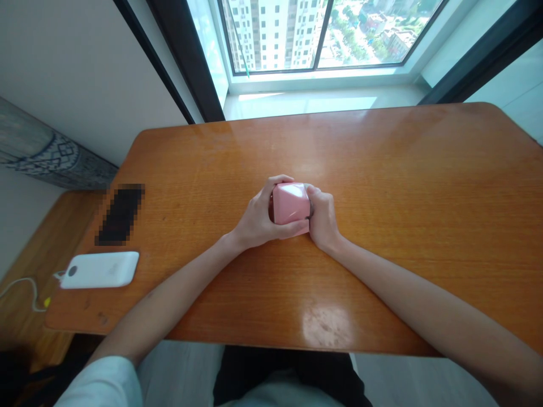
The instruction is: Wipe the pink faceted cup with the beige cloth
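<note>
A small pink box-shaped object point(291, 202) with a shiny, faceted top sits near the middle of the wooden table. My left hand point(265, 212) wraps around its left side, with the thumb along the near face and the fingers over the far edge. On the other side, my right hand point(323, 217) is closed against the object's right face. A bit of a grey part shows between the right fingers and the pink side. What the right fingers grip there is mostly hidden.
On the left of the brown table point(403, 186) lie a pixelated dark rectangle point(121, 215) and a white, rounded device point(102, 270) with a white cable point(31, 282) running off the edge. Behind the table is a window point(316, 34). A patterned curtain point(55, 147) hangs at left.
</note>
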Demonstrator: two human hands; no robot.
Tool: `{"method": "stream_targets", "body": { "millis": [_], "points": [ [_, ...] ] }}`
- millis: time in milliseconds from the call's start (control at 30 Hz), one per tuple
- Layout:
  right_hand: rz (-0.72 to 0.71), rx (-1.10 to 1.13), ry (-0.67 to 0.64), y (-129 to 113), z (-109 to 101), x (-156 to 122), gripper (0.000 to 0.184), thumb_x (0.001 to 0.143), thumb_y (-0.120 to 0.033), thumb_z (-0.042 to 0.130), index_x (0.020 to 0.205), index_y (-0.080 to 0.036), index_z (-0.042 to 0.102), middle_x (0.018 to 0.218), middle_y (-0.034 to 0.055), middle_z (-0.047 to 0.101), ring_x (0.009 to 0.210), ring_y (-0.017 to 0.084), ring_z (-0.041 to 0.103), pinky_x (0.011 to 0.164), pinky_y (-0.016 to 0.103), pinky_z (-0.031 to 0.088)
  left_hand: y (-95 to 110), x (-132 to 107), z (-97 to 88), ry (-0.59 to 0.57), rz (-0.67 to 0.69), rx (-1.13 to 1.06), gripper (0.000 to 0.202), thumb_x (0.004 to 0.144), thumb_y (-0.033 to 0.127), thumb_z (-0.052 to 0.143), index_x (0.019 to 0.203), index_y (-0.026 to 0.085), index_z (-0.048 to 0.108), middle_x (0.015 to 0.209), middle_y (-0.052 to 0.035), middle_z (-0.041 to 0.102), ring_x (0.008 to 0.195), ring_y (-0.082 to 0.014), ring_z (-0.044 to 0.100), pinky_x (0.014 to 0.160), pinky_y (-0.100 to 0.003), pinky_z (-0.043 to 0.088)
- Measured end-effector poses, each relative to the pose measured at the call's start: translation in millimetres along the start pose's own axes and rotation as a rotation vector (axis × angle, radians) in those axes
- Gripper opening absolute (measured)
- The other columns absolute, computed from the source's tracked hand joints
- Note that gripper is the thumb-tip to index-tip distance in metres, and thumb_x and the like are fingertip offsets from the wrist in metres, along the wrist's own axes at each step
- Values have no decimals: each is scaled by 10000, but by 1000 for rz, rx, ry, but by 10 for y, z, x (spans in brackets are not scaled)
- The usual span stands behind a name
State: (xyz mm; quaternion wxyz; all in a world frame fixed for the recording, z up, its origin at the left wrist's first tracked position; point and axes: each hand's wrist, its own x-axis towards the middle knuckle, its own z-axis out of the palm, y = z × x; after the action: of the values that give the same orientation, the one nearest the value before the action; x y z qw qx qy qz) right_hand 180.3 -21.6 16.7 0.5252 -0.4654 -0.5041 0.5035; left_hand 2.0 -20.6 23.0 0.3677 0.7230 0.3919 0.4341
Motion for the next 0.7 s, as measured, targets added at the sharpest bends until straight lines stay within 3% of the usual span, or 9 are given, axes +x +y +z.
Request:
{"method": "stream_targets", "body": {
  "millis": [100,367,467,567,633,700],
  "points": [
    [-12,-16,-10,-53,12,-16,572,999,-713,593,686,-234,574,623,-23,515,591,139,482,561,291,384,-25,3,-1,-39,-85,-100,847,784,706,883,1418,268,530,1237,-72,719,945,-200,697,815,-334,592],
    [-67,-30,-20,-76,-8,-11,600,974,-724,640,644,-230,562,620,-17,516,604,133,471,544,279,377,-72,-19,22,-78,-78,-174,832,841,666,867,1458,290,456,1321,-83,667,1046,-210,690,898,-347,595],
    [-49,44,-42,-52,-8,0,557,959,-688,690,659,-228,592,643,-20,521,613,130,454,545,278,371,-168,-28,50,-59,77,-148,927,861,688,851,1562,303,382,1561,-153,542,1302,-298,669,1066,-448,606],
    [-17,183,-58,-41,2,20,461,941,-586,741,679,-220,640,665,-24,522,617,122,426,544,273,360,-240,-22,75,-12,317,2,1182,775,729,919,1669,307,272,1778,-211,289,1670,-440,360,1325,-630,426],
    [7,290,-58,-42,10,44,414,915,-505,771,653,-215,635,664,-29,508,615,112,407,547,267,358,-250,-19,88,-8,407,98,1321,723,766,937,1717,322,189,1828,-220,192,1740,-479,206,1370,-707,336],
    [42,384,-64,-51,10,75,361,889,-455,779,655,-213,650,672,-27,528,625,111,432,572,261,391,-237,-24,98,-22,441,165,1372,716,791,926,1745,357,130,1860,-202,123,1749,-487,187,1362,-746,345]
  ]
}}
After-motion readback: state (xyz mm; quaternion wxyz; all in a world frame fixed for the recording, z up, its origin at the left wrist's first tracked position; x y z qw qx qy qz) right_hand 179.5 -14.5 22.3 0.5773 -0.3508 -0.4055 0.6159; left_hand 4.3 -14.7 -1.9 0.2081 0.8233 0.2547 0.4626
